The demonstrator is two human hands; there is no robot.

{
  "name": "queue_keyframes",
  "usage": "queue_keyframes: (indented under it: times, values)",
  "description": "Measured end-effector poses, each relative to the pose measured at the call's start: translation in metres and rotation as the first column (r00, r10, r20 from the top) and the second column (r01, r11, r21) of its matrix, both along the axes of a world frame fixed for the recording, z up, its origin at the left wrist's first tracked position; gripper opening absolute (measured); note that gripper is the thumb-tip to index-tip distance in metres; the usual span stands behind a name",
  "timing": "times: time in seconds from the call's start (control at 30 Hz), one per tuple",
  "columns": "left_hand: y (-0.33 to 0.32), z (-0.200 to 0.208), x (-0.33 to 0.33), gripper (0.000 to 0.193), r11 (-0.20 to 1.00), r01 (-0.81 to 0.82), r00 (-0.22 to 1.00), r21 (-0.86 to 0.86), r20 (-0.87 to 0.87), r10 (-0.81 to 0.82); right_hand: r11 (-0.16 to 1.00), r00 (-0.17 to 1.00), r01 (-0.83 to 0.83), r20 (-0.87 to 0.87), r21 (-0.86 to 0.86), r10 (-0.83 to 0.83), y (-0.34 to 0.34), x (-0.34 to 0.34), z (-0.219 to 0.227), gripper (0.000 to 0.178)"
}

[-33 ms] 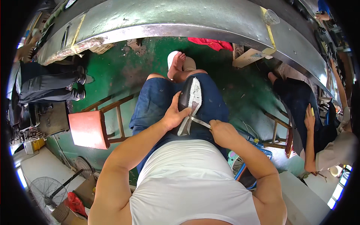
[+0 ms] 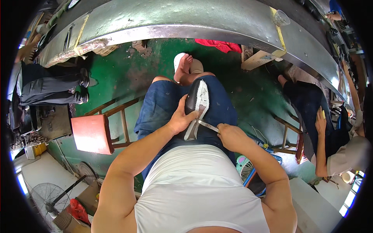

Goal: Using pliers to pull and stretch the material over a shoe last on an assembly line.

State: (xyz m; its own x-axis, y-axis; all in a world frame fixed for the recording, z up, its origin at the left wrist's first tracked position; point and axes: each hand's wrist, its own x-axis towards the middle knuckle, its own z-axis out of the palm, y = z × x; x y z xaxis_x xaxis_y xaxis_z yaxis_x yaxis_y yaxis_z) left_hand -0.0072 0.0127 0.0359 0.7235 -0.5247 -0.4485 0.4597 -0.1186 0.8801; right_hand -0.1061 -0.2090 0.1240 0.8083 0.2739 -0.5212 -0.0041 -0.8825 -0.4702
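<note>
A black shoe upper [image 2: 191,101] with a whitish, stitched band along its sole edge rests on my thighs, over blue denim shorts, its toe pointing away from me. My left hand [image 2: 180,119] grips its side, thumb across the pale band and fingers partly hidden behind the black part. From the right, my right hand [image 2: 233,137] is closed around the end of a flat, silvery blade-like tool [image 2: 208,126]. The tool's far tip meets the pale edge near the heel end, just below my left thumb. Its exact kind is unclear.
A long metal-topped bench [image 2: 178,19] curves across the front. Left of me stands a stool with a reddish seat [image 2: 92,134]; a wooden stool [image 2: 287,136] is at right. A small fan [image 2: 244,169] sits by my right elbow. Co-workers are on both sides.
My right hand and the tool have shifted very slightly to the right. The shoe and my left hand look unmoved.
</note>
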Motion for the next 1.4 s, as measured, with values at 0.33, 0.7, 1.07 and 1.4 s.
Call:
queue_keyframes:
  times: [0.33,0.7,1.07,1.4]
  values:
    - [0.006,-0.001,-0.016,0.096,0.944,0.039,0.9,0.329,0.399,-0.176,0.999,0.992,-0.042,-0.116,-0.025,0.039,-0.008,0.002,-0.004,0.015]
    - [0.02,0.011,-0.004,0.119,0.927,0.321,0.936,0.193,0.084,-0.341,0.911,0.938,0.229,0.173,0.343,-0.301,-0.006,0.058,-0.028,0.042]
    - [0.001,0.004,0.021,0.099,0.883,0.162,0.874,0.441,0.352,-0.336,0.879,0.934,0.312,0.055,0.362,-0.354,-0.036,0.071,-0.016,0.041]
    - [0.008,0.003,0.083,0.067,0.994,0.016,0.974,0.11,0.221,-0.04,0.956,0.399,0.284,0.916,-0.079,-0.043,-0.133,0.232,0.072,0.04]
